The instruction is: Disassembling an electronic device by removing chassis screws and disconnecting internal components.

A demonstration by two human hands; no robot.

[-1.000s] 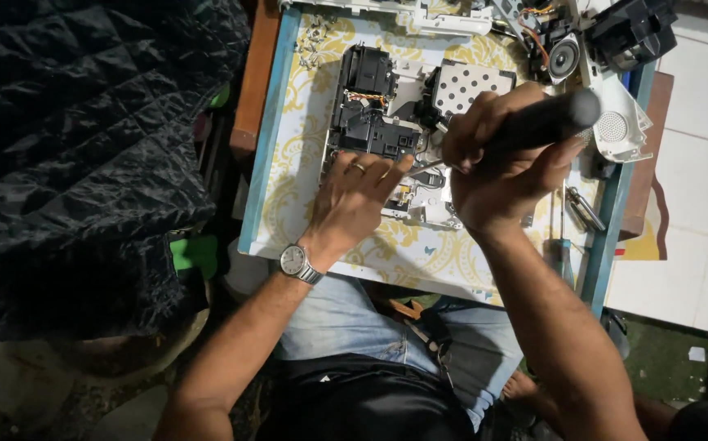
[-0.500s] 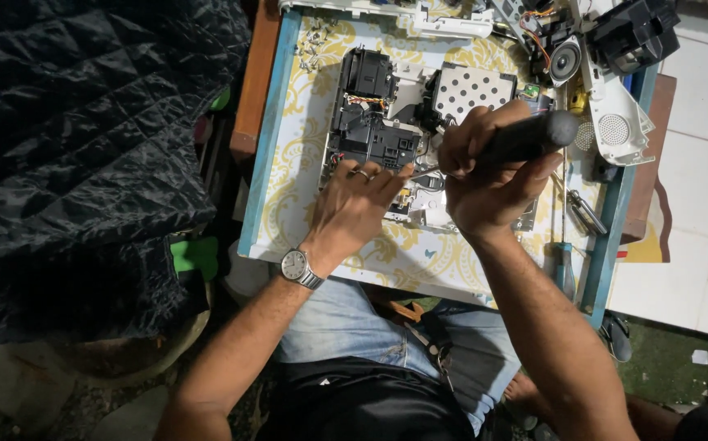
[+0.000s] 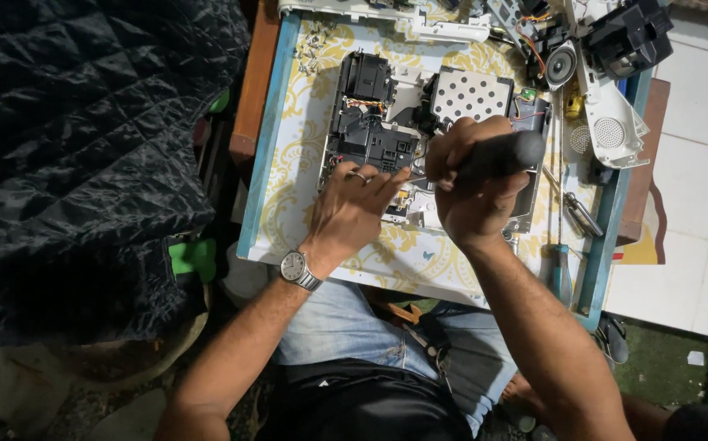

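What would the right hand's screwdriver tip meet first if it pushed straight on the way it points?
The right hand holds a black-handled screwdriver pointing left. Straight on, its tip would probably first meet the left hand's fingertips, resting on the opened device's black inner assembly; depth is hard to judge from above.

The right hand [image 3: 474, 194] covers the lower right part of the opened device [image 3: 386, 147], so the board beneath it cannot be seen. The tip of the screwdriver [image 3: 497, 157] is hidden between the two hands; what it touches cannot be told. The left hand [image 3: 354, 211] hides the device's lower left edge. Above the device, a white casing [image 3: 419, 20] is cut off by the top edge. Right of the device, a black part [image 3: 627, 37] runs out at the top edge. Left of the device, a dark quilted cloth [image 3: 84, 163] fills the view and hides whatever is under it
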